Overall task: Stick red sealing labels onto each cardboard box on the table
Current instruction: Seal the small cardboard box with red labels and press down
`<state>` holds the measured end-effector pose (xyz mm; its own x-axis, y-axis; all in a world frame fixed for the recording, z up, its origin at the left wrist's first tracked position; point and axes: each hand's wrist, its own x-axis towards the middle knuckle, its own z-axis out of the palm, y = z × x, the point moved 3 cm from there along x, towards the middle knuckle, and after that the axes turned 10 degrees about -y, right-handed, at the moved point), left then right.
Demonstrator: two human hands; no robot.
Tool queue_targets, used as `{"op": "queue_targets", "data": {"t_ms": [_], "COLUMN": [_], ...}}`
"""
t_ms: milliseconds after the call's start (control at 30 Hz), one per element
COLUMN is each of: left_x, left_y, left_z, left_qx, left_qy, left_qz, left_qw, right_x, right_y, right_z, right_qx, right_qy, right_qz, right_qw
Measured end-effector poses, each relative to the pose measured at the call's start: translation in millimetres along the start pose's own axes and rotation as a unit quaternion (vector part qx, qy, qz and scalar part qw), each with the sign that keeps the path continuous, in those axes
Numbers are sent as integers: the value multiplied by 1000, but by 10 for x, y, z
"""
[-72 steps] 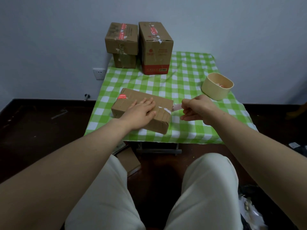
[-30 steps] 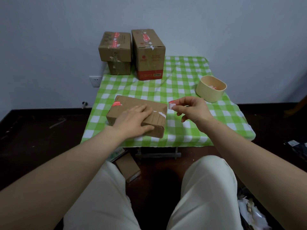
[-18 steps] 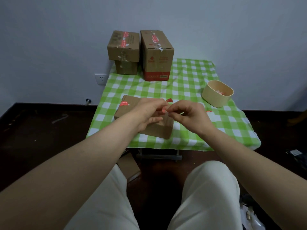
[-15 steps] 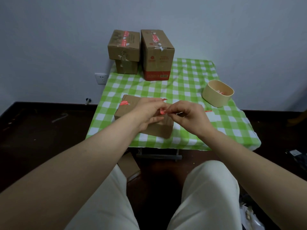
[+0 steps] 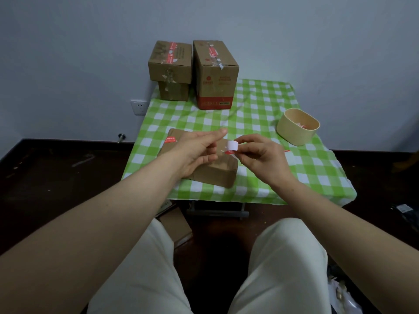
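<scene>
Two hands meet above the flat cardboard box (image 5: pixel 217 175) at the centre of the frame. The right hand (image 5: pixel 260 155) pinches a red sealing label (image 5: pixel 231 148) between thumb and forefinger, its white side facing up. The left hand (image 5: pixel 195 150) is just beside it, fingers loosely spread, holding nothing. A stuck label (image 5: pixel 170 139) sits on the box's upper-left corner. Near the top stand a stacked pair of boxes (image 5: pixel 170 64) and a tall box (image 5: pixel 215 73); a beige tub (image 5: pixel 297 132) sits at right on the checked tablecloth (image 5: pixel 260 105).
</scene>
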<state>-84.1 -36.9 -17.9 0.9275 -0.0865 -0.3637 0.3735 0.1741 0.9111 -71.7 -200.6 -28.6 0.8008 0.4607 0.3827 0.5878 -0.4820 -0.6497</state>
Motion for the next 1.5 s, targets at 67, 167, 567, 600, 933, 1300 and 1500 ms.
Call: {"op": "queue_targets", "data": {"t_ms": [67, 167, 567, 600, 933, 1300, 1500], "left_x": [-31, -42, 37, 44, 83, 269, 340], "left_y": [10, 21, 32, 33, 37, 6, 5], "left_z": [18, 85, 24, 8, -115, -291, -240], "left_qx": [53, 110, 118, 120, 64, 129, 191], "left_qy": [-47, -99, 31, 40, 76, 133, 116], "left_qz": [-3, 19, 70, 72, 37, 54, 44], "left_qw": [997, 989, 990, 989, 994, 981, 974], "right_x": [-2, 13, 17, 21, 122, 245, 257], "right_y": [-16, -8, -6, -1, 81, 60, 175], "right_z": [4, -3, -28, -31, -25, -4, 22], "right_qx": [-20, -37, 41, 51, 230, 318, 262], "right_qy": [-4, -12, 25, 34, 59, 25, 7], "right_qz": [-15, -7, 69, 87, 272, 357, 392], "right_qw": [1000, 999, 996, 994, 933, 878, 882]}}
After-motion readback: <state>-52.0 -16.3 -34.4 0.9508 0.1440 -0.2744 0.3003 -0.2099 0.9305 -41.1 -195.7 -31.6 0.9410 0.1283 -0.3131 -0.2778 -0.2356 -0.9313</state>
